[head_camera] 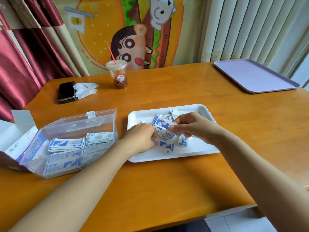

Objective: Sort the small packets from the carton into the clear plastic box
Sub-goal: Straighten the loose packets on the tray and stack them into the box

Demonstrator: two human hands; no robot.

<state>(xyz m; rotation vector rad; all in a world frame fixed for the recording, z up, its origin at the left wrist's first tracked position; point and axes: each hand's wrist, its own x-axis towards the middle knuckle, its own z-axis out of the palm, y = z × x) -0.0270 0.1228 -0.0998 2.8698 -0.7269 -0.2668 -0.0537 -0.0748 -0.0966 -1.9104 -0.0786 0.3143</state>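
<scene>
Over the white rectangular tray (137, 117), the left hand (142, 137) and the right hand (189, 125) both gripped a fanned bundle of small blue-and-white paper packets (163, 127). More packets lay stacked in the clear plastic box (107, 124), beside the opened white carton (20, 141).

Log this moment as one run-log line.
stage: gathering | hands: left hand, right hand both on packets | over: white tray | clear box: open, partly filled

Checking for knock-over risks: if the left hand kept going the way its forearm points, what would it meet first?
Probably the bunch of packets it shares with the right hand, over the white tray. The left hand points up-right; depth is unclear.
</scene>
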